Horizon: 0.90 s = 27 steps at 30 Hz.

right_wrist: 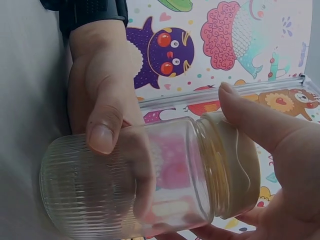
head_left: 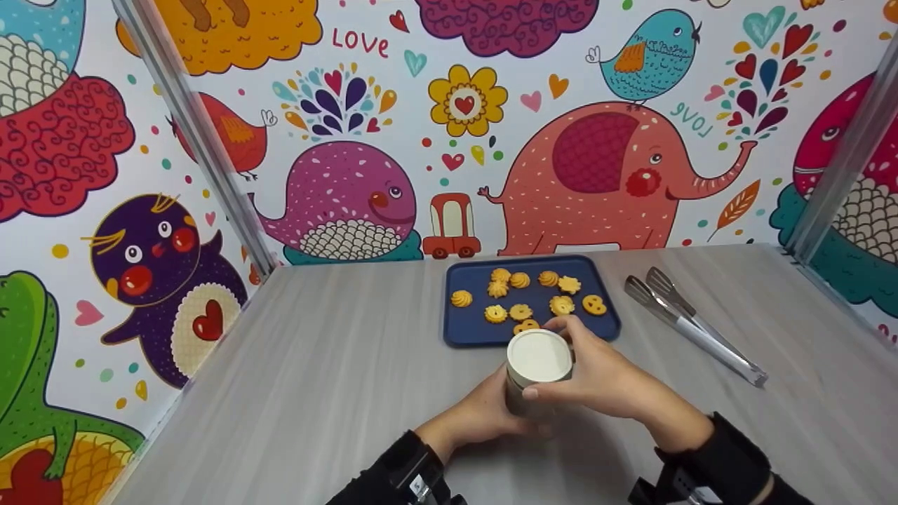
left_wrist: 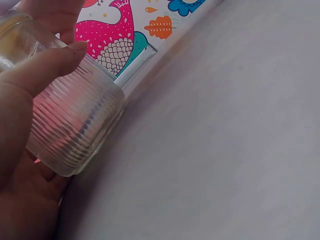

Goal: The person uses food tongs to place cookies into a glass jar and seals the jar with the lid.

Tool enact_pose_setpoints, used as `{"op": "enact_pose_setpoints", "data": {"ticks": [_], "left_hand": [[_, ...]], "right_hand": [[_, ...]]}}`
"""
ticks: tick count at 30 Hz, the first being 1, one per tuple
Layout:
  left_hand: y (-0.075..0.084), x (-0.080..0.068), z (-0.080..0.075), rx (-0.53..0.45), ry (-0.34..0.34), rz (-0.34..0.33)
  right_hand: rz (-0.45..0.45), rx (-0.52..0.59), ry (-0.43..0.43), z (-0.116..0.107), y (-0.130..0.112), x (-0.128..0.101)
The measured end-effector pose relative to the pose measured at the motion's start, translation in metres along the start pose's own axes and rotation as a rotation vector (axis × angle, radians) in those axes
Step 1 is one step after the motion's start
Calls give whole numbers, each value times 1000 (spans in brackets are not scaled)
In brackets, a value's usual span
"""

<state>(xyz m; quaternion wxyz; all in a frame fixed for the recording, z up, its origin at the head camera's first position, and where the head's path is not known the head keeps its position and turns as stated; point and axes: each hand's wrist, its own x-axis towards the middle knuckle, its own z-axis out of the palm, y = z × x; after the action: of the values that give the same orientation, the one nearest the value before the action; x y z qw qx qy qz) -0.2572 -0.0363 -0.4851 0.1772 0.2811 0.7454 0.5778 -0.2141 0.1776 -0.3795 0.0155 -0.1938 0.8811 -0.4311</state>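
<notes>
the left hand [head_left: 484, 414] curls its grip round the ribbed lower body of a clear glass jar [head_left: 537, 375], thumb laid across the glass, as the right wrist view shows plainly. the right hand [head_left: 603, 379] grips the jar's cream-coloured lid [head_left: 539, 355], fingers and thumb wrapped about its edge. the jar sits between both hands over the grey tabletop [head_left: 316, 379], just in front of the near edge of a dark blue tray [head_left: 463, 333]; whether its base touches the tabletop is hard to tell from here. the jar looks empty inside. on the tray lie several small golden cookies [head_left: 520, 312], scattered singly. to the right of the tray, well apart from the hands, a pair of metal tongs [head_left: 691, 326] lies on the tabletop. bright cartoon animal panels [head_left: 603, 175] wall in the space.
</notes>
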Motion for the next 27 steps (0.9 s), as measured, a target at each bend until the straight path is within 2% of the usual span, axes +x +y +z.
{"op": "enact_pose_setpoints", "data": {"ticks": [7,13,27], "left_hand": [[1,0,0,11,4,17],[0,-1,1,19,9,6],[1,-1,0,-4,-3,4]], "right_hand": [[16,-7,-7,0,-1,1],[3,-3,-32,-3,1,2],[-17,115,-176,-14,8,4]]}}
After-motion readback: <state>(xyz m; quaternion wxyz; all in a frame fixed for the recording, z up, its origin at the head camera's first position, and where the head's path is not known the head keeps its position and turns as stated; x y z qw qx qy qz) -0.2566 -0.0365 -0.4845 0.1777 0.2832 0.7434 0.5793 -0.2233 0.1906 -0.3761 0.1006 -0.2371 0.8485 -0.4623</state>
